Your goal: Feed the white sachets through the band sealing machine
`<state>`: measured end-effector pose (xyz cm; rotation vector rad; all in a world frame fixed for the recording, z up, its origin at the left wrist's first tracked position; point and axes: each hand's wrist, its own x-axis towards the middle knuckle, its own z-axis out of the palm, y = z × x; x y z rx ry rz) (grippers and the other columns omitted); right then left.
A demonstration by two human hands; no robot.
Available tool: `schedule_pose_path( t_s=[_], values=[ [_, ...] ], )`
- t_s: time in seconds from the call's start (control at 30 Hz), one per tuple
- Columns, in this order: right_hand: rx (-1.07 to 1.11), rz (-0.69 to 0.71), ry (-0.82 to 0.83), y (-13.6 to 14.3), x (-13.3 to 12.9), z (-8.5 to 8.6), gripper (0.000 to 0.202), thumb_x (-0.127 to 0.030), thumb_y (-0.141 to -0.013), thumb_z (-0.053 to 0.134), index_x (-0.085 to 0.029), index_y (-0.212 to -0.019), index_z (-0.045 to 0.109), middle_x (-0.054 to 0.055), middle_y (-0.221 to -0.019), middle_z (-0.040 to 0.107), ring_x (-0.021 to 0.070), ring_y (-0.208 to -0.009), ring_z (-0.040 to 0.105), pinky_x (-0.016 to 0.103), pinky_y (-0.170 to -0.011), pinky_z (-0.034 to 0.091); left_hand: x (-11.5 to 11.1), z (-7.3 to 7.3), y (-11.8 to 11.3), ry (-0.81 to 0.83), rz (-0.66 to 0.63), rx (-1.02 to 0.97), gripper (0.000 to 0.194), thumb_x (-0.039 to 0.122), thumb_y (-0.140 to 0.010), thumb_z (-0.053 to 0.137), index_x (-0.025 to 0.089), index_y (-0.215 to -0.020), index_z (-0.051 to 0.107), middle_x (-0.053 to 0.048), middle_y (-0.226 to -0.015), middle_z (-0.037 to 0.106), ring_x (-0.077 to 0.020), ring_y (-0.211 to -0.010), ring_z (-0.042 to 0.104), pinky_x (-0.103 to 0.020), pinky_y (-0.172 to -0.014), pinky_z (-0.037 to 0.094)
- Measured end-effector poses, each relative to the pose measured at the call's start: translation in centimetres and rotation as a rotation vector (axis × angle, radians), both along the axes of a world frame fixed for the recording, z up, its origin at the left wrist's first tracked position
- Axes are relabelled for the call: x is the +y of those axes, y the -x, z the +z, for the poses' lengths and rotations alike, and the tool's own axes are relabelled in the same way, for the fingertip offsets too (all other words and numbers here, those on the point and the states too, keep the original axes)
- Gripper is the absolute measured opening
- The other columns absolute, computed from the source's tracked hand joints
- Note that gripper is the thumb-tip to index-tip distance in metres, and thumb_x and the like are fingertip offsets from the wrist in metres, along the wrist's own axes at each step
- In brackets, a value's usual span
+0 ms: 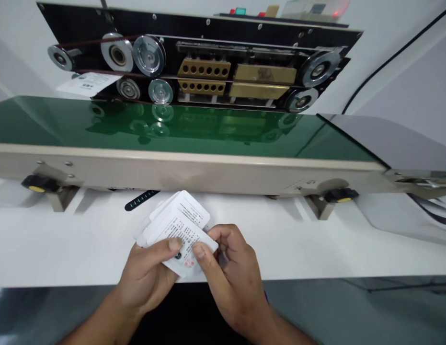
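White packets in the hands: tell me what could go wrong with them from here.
The white packets are fanned unevenly between the left hand and right hand, so an outer one might slip out if the grip loosens. The thumbs press on the printed faces, which could crease them. Near the machine's exposed pulleys, a separate packet juts out above the green belt; it might snag or drop.

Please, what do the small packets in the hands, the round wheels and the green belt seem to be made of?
The packets: smooth, white, printed; perhaps plastic film or coated paper. The wheels: likely polished metal, silvery with bright highlights. The belt: glossy green, mirroring the wheels, so probably plastic or rubber.
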<state>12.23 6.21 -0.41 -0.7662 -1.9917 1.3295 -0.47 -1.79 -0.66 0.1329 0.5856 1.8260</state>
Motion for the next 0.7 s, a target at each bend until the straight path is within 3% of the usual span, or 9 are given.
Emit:
schedule_pose_path(
  t_s=[0.13, 0.2, 0.3, 0.37, 0.53, 0.7],
  values=[
    [0.045, 0.076, 0.145, -0.7, 0.9, 0.6, 0.010, -0.027, -0.095, 0.058, -0.026, -0.103, 0.052, -0.002, -0.086, 0.063, 0.0147, -0.073, 0.061, 0.030, -0.064, 0.051, 0.0, 0.0, 0.2, -0.075, -0.116, -0.105, 0.030, 0.035, -0.089, 0.062, 0.024, -0.115, 0.070, -0.005, -0.107, 0.077, -0.0294, -0.114, 0.066, -0.043, -0.101, 0.051],
    [0.025, 0.143, 0.205, -1.1, 1.7, 0.9, 0.011, -0.026, -0.095, 0.058, -0.026, -0.105, 0.053, -0.002, -0.088, 0.062, 0.0145, -0.075, 0.060, 0.031, -0.066, 0.051, 0.1, 0.1, 0.3, -0.081, -0.143, -0.157, 0.033, 0.044, -0.092, 0.055, 0.023, -0.109, 0.073, -0.007, -0.104, 0.078, -0.0327, -0.117, 0.064, -0.046, -0.100, 0.051],
    [-0.003, 0.282, 0.311, -1.8, 2.9, 1.5, 0.011, -0.029, -0.097, 0.057, -0.026, -0.107, 0.054, 0.000, -0.092, 0.061, 0.0147, -0.080, 0.060, 0.030, -0.068, 0.051, 0.3, 0.6, 0.2, 0.029, -0.114, -0.170, 0.030, 0.036, -0.089, 0.061, 0.024, -0.115, 0.070, -0.007, -0.100, 0.079, -0.0343, -0.119, 0.062, -0.050, -0.101, 0.050],
    [0.003, 0.285, 0.309, -2.1, 3.5, 1.9, 0.015, -0.029, -0.097, 0.057, -0.027, -0.112, 0.054, -0.001, -0.092, 0.060, 0.0136, -0.080, 0.059, 0.028, -0.069, 0.052, 0.5, 1.0, 0.0, 0.115, -0.062, -0.161, 0.039, 0.024, -0.086, 0.065, 0.025, -0.124, 0.064, -0.005, -0.101, 0.079, -0.0334, -0.118, 0.063, -0.050, -0.102, 0.050],
    [0.177, -0.037, 0.029, -1.9, 3.4, 2.4, 0.029, -0.017, -0.094, 0.058, -0.032, -0.119, 0.052, -0.002, -0.094, 0.056, 0.0093, -0.077, 0.057, 0.018, -0.061, 0.049, 0.6, 1.5, -0.2, 0.211, 0.003, -0.081, 0.056, 0.014, -0.083, 0.066, 0.022, -0.136, 0.052, -0.003, -0.097, 0.079, -0.0286, -0.102, 0.071, -0.046, -0.098, 0.053],
    [0.296, -0.284, -0.291, -0.9, 2.8, 2.6, 0.039, -0.007, -0.087, 0.061, -0.027, -0.120, 0.053, 0.003, -0.106, 0.059, 0.0155, -0.093, 0.060, 0.027, -0.075, 0.052, 0.5, 1.2, -0.5, 0.178, -0.141, 0.066, 0.051, 0.015, -0.088, 0.061, 0.019, -0.137, 0.050, -0.010, -0.098, 0.076, -0.0263, -0.086, 0.072, -0.042, -0.079, 0.059]
  ],
)
